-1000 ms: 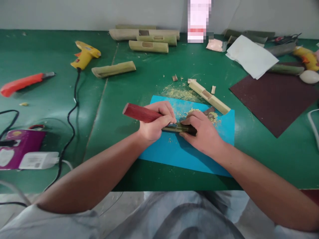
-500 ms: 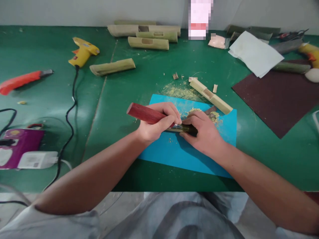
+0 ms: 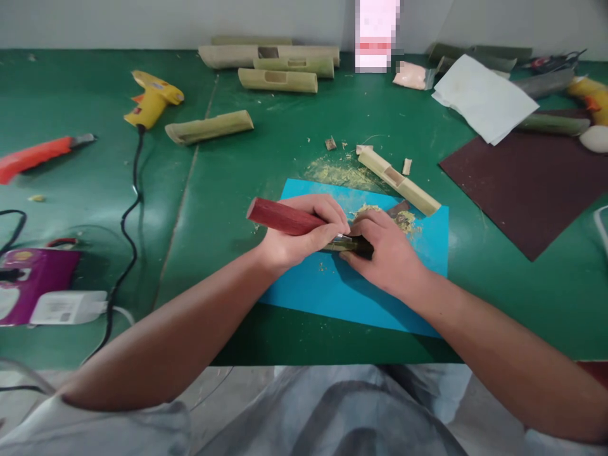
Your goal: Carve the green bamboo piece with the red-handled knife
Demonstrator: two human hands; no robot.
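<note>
My left hand (image 3: 297, 237) is closed round a tool with a red wooden handle (image 3: 278, 217); its metal tip meets a dark green bamboo piece (image 3: 354, 244). My right hand (image 3: 384, 250) is closed on that bamboo piece and presses it down on a blue sheet (image 3: 332, 291). Yellowish shavings (image 3: 403, 221) lie on the sheet beside my right hand. A pale bamboo strip with a cut slot (image 3: 399, 182) rests just beyond the sheet's far edge.
Several bamboo sections (image 3: 278, 79) lie at the back, one more (image 3: 209, 126) nearer. A yellow glue gun (image 3: 151, 101) with a black cord and an orange cutter (image 3: 35, 155) lie left. A purple box (image 3: 28, 275) sits front left. Brown sandpaper (image 3: 522, 180) and white paper (image 3: 482, 98) lie right.
My left hand and the red-handled tool have slid a little to the right along the bamboo piece. My right hand has stayed on the piece.
</note>
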